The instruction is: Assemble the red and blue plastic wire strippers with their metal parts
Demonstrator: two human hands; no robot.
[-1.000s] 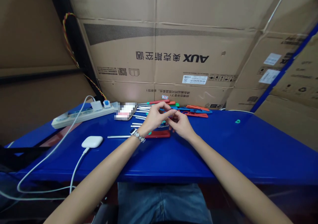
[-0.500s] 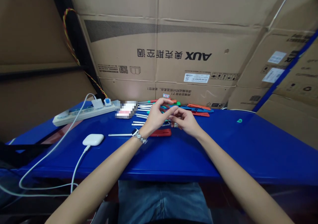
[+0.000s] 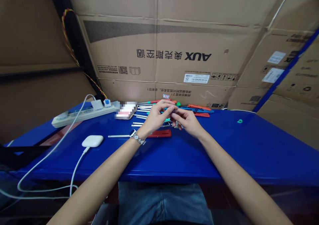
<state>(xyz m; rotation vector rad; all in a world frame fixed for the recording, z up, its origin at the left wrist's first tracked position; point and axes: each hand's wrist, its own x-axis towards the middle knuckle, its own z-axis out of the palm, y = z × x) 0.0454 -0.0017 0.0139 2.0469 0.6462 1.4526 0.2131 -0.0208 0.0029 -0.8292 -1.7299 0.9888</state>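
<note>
— What are your hands doing, item by item?

— My left hand, mid-frame, wristwatch on the wrist: fingers curled, tips pinched together against my right hand. My right hand: fingers bent, tips meeting the left. Whatever sits between the fingertips is too small to tell.

— And under them?

— Red-handled tool lying flat on the blue table, just below my left hand. Behind both hands, a row of metal rods and red, green and blue tools against the cardboard box.

— Left of frame?

— White earbud case on its cable; power strip behind it. Right of centre, one small green piece, well apart.
</note>
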